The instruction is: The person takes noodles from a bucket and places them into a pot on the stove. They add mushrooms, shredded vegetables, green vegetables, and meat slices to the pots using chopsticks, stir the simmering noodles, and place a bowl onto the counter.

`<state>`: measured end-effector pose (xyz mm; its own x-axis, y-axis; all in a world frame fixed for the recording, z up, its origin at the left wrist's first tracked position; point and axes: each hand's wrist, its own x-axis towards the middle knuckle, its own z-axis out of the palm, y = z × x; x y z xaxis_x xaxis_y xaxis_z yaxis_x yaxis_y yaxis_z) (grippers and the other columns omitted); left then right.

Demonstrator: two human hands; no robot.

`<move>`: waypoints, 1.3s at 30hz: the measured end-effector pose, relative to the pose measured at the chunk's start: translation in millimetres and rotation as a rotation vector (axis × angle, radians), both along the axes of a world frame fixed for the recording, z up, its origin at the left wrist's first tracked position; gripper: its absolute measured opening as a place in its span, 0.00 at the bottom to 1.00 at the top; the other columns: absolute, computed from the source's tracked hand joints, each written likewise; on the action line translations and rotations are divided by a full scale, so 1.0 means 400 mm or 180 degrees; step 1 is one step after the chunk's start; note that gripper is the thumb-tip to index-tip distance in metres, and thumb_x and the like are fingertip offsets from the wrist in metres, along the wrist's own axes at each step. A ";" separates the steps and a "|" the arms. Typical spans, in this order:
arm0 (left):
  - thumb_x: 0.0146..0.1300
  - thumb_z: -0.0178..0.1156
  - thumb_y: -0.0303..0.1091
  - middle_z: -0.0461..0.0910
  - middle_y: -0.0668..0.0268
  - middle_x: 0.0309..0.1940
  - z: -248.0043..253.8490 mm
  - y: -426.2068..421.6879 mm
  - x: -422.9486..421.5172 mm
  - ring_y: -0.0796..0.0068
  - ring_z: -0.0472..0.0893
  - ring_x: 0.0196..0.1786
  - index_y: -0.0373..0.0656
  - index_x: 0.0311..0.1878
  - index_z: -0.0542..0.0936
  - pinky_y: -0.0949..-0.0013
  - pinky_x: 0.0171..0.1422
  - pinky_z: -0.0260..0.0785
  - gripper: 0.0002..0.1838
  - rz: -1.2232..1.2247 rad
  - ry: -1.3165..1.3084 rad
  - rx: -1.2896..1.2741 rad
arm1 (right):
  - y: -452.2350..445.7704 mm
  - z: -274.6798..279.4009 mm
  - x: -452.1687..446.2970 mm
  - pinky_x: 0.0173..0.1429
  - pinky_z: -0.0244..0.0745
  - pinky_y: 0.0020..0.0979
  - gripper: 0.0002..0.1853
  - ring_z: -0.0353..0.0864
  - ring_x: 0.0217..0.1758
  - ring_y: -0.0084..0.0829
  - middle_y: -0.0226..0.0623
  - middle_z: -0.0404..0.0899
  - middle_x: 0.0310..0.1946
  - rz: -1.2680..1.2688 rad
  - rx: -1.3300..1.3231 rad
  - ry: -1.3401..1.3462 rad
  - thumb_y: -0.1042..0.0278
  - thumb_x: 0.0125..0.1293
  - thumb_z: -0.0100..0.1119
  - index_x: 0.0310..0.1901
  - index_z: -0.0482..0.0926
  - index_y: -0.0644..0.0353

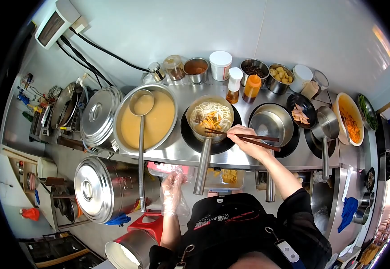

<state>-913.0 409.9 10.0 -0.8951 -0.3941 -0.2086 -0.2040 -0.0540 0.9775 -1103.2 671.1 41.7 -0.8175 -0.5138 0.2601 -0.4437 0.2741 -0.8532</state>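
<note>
My right hand [245, 144] grips chopsticks [267, 138], best worked gently through the noodles [219, 110]; my gloved left hand [173, 185] is curled, whether around anything I cannot tell.

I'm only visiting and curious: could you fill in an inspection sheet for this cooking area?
Surface: shiny silver metal counter, crowded.
Job's things: round silver metal saucepan holding white noodles and thin orange strips; long dark-brown chopsticks, tips in it.
Clutter: round white plastic tub and orange squeeze bottle towards the back.
Hands: right hand grips the chopsticks; left hand wears a clear plastic glove; whether it holds anything is unclear.
Cables: black cables run from a white wall box.
Surroundings: pale grey wall; large silver lidded stockpot at left.
</note>
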 end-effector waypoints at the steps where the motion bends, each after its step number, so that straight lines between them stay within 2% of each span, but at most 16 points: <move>1: 0.69 0.57 0.31 0.80 0.70 0.29 0.001 0.000 -0.001 0.84 0.75 0.33 0.34 0.41 0.80 0.78 0.42 0.67 0.08 0.0009 -0.0014 0.0013 | -0.001 0.000 0.001 0.43 0.74 0.33 0.10 0.79 0.37 0.39 0.42 0.78 0.33 -0.0006 -0.0001 0.0001 0.66 0.68 0.56 0.37 0.79 0.65; 16: 0.69 0.57 0.30 0.79 0.70 0.29 -0.005 -0.009 0.001 0.83 0.75 0.32 0.34 0.40 0.80 0.77 0.41 0.66 0.08 0.0017 0.0003 0.0032 | -0.005 -0.010 0.009 0.42 0.74 0.33 0.08 0.79 0.36 0.39 0.42 0.79 0.33 -0.0104 -0.0070 0.0080 0.68 0.67 0.57 0.37 0.80 0.65; 22: 0.69 0.57 0.30 0.80 0.69 0.29 0.015 -0.008 -0.002 0.82 0.76 0.33 0.34 0.43 0.80 0.77 0.42 0.68 0.09 0.0077 -0.0131 -0.0062 | 0.020 0.074 0.061 0.43 0.75 0.31 0.07 0.82 0.37 0.38 0.42 0.81 0.34 -0.0346 -0.0096 0.0278 0.69 0.65 0.59 0.37 0.80 0.64; 24: 0.69 0.57 0.30 0.80 0.69 0.30 0.015 -0.007 -0.003 0.82 0.76 0.33 0.34 0.43 0.80 0.77 0.42 0.68 0.09 0.0095 -0.0096 -0.0013 | 0.040 0.090 0.079 0.43 0.76 0.31 0.06 0.83 0.39 0.37 0.42 0.82 0.36 -0.0450 -0.0689 0.0499 0.72 0.63 0.61 0.38 0.81 0.65; 26: 0.69 0.56 0.30 0.81 0.68 0.30 0.016 -0.003 -0.007 0.82 0.77 0.33 0.34 0.43 0.80 0.76 0.42 0.70 0.09 0.0128 -0.0053 0.0037 | 0.074 0.085 0.090 0.46 0.77 0.32 0.05 0.83 0.41 0.37 0.42 0.83 0.39 -0.0200 -0.0175 0.0260 0.76 0.60 0.64 0.38 0.82 0.65; 28: 0.69 0.56 0.30 0.81 0.68 0.30 -0.001 -0.012 -0.014 0.81 0.77 0.33 0.34 0.43 0.80 0.76 0.42 0.70 0.09 0.0066 -0.0044 0.0005 | 0.095 0.069 0.107 0.48 0.77 0.33 0.05 0.83 0.43 0.37 0.42 0.83 0.39 -0.0220 -0.0515 0.0413 0.76 0.60 0.63 0.38 0.82 0.65; 30: 0.69 0.57 0.30 0.81 0.68 0.30 -0.010 -0.015 -0.024 0.81 0.77 0.32 0.34 0.43 0.80 0.75 0.41 0.71 0.08 0.0010 0.0037 0.0017 | 0.135 0.083 0.123 0.50 0.77 0.33 0.06 0.83 0.44 0.38 0.42 0.83 0.40 -0.0424 -0.0676 0.0507 0.78 0.60 0.63 0.39 0.82 0.66; 32: 0.69 0.57 0.30 0.80 0.69 0.30 0.004 -0.006 -0.035 0.82 0.77 0.32 0.35 0.43 0.81 0.76 0.41 0.71 0.08 0.0032 0.0034 0.0093 | 0.189 0.116 0.139 0.52 0.76 0.34 0.06 0.82 0.45 0.41 0.44 0.82 0.42 -0.1017 -0.0644 0.1024 0.81 0.59 0.62 0.39 0.82 0.67; 34: 0.69 0.57 0.31 0.80 0.70 0.30 -0.013 -0.011 -0.042 0.83 0.76 0.32 0.36 0.43 0.81 0.77 0.40 0.70 0.08 -0.0088 0.0062 -0.0051 | 0.258 0.099 0.134 0.54 0.76 0.36 0.09 0.81 0.48 0.44 0.46 0.79 0.48 -0.1267 -0.0107 0.1490 0.81 0.58 0.63 0.41 0.81 0.67; 36: 0.69 0.58 0.31 0.80 0.71 0.30 -0.013 -0.002 -0.050 0.84 0.76 0.32 0.36 0.44 0.81 0.78 0.40 0.69 0.08 -0.0072 0.0088 -0.0103 | 0.320 0.040 0.114 0.55 0.76 0.37 0.12 0.81 0.49 0.46 0.47 0.77 0.50 -0.1379 0.0442 0.1675 0.82 0.57 0.64 0.43 0.80 0.66; 37: 0.69 0.58 0.32 0.80 0.71 0.30 -0.005 0.006 -0.054 0.84 0.76 0.32 0.36 0.46 0.81 0.78 0.40 0.69 0.09 -0.0109 0.0044 -0.0141 | 0.347 0.020 0.111 0.59 0.75 0.39 0.13 0.78 0.56 0.49 0.49 0.74 0.54 -0.1301 0.0854 0.1643 0.81 0.58 0.62 0.45 0.78 0.64; 38: 0.69 0.58 0.32 0.80 0.71 0.30 0.000 0.014 -0.059 0.84 0.76 0.32 0.36 0.46 0.81 0.78 0.40 0.69 0.09 -0.0133 0.0058 -0.0152 | 0.376 -0.010 0.103 0.59 0.75 0.39 0.13 0.78 0.56 0.49 0.49 0.74 0.54 -0.1329 0.0848 0.1651 0.81 0.58 0.62 0.45 0.78 0.64; 39: 0.69 0.58 0.34 0.79 0.72 0.29 0.003 0.024 -0.063 0.85 0.76 0.31 0.37 0.44 0.81 0.79 0.39 0.69 0.10 -0.0099 0.0036 -0.0156 | 0.406 -0.045 0.090 0.61 0.74 0.39 0.13 0.75 0.60 0.49 0.50 0.72 0.56 -0.1068 0.1294 0.1700 0.79 0.58 0.60 0.46 0.78 0.63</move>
